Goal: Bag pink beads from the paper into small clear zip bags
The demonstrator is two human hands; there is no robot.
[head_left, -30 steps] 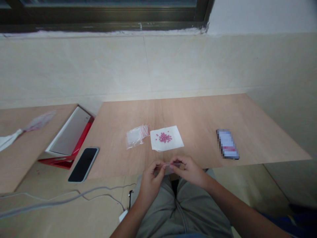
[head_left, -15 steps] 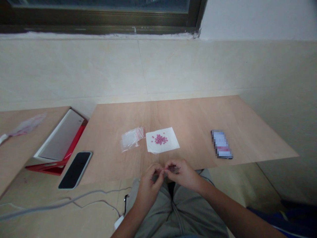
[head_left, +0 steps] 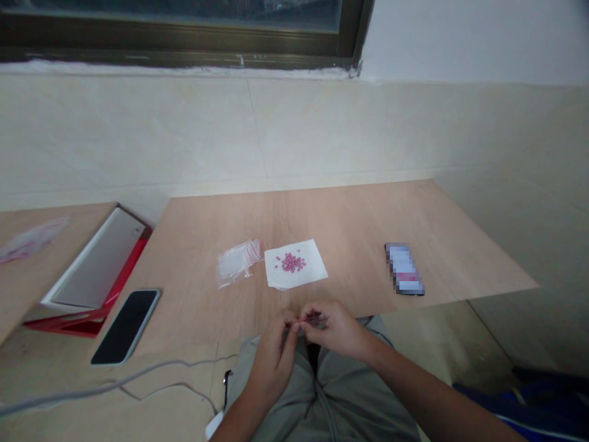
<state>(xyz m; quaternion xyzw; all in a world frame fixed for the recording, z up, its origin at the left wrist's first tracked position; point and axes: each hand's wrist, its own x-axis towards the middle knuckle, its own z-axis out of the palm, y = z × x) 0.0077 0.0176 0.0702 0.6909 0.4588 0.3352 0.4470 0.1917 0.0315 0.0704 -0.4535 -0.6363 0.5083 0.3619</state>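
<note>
- Because the grip hides much of it, the plastic bag (head_left: 317, 320) is barely discernible;
- it looks clear, tinged reddish;
- left hand (head_left: 277, 347) and right hand (head_left: 338, 331) pinch it above the lap (head_left: 361, 393).

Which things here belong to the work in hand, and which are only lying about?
Likely in use:
small clear bag, between left hand and right hand
pink beads on white paper
other clear bags

Lying about:
left phone
right phone
grey cable
</note>
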